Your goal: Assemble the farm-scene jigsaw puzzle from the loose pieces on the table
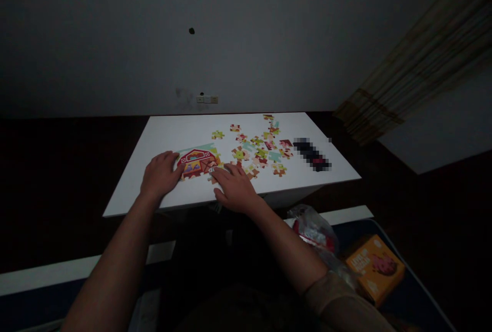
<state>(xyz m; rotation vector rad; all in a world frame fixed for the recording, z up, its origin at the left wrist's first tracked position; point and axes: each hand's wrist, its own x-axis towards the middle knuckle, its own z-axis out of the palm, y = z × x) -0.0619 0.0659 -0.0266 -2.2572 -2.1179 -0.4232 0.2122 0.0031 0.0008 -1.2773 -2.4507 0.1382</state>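
Observation:
My left hand (160, 174) lies flat on the white table (154, 181), its fingertips touching the left edge of a joined jigsaw section showing a red barn (198, 162). My right hand (235, 188) rests with its fingers spread on the section's lower right edge. Under those fingertips is a pale jigsaw piece (212, 171), and I cannot tell whether it is gripped. Several loose jigsaw pieces (255, 150) in red, yellow, green and teal lie scattered to the right and toward the far edge.
A pixelated dark object (311, 154) lies at the table's right. Below that side, a crumpled plastic bag (313, 230) and an orange puzzle box (374, 269) sit on a dark blue surface. A wall socket plate (206, 99) and a curtain (407, 65) stand beyond the table.

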